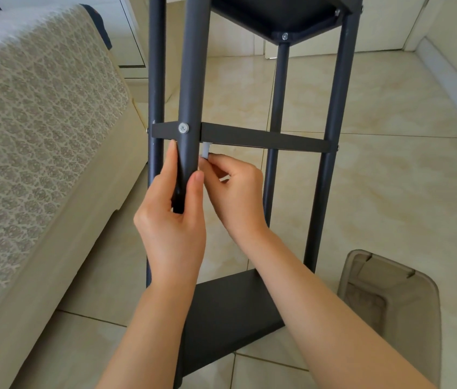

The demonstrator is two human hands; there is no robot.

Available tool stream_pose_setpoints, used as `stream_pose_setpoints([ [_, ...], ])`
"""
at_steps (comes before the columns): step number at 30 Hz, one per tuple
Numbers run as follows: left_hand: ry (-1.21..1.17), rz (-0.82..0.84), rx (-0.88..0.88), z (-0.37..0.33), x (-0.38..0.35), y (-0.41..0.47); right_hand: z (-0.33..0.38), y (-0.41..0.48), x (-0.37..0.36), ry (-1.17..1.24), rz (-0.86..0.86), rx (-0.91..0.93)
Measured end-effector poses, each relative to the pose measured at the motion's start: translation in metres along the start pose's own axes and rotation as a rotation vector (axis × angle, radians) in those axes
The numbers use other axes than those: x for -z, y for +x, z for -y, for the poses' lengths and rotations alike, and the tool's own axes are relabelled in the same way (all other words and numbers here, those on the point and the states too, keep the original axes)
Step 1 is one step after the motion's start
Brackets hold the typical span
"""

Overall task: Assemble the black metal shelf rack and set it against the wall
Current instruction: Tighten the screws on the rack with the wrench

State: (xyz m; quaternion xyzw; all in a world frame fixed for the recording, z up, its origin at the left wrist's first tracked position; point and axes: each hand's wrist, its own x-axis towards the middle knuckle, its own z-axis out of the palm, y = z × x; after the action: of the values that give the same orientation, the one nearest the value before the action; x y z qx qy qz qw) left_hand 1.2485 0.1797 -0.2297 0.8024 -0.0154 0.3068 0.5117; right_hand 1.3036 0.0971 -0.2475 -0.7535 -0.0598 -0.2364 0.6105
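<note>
Two hands work at one joint of the black metal shelf rack (331,88), which stands upright on the tiled floor (390,169), just beside a sofa (39,122) and near a clear plastic bin (390,304). The left hand (174,220) is wrapped around the front post (193,80), thumb on one side and fingers on the other, just below where the middle shelf (263,137) meets it. The right hand (235,192) pinches a small pale piece (206,151) between thumb and fingertips; what the piece is I cannot tell, perhaps a short key or a plastic fitting.

The relation that matters: the pale piece stands upright, its long axis parallel to the post, immediately right of the post and touching or nearly touching the underside of the middle shelf's front edge. A screw (183,127) already sits in the post's face at that level, just above the left hand. The right hand is the nearer one to the underside of the joint, so any turning or pushing there probably falls to it, while the left hand steadies the post. The bottom shelf (230,318) looks fitted.
</note>
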Motion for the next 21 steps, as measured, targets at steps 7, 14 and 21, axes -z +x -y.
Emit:
stream_pose_setpoints([
  [7, 0.000, 0.009, 0.017, 0.000, 0.002, 0.000, 0.013, -0.009, 0.022, -0.098, 0.123, -0.055],
  [14, -0.024, 0.005, 0.028, 0.003, 0.004, 0.001, 0.022, -0.009, 0.023, -0.094, 0.164, -0.141],
  [21, -0.046, -0.005, 0.033, 0.006, 0.004, 0.003, 0.030, 0.001, 0.022, -0.105, 0.191, -0.088],
])
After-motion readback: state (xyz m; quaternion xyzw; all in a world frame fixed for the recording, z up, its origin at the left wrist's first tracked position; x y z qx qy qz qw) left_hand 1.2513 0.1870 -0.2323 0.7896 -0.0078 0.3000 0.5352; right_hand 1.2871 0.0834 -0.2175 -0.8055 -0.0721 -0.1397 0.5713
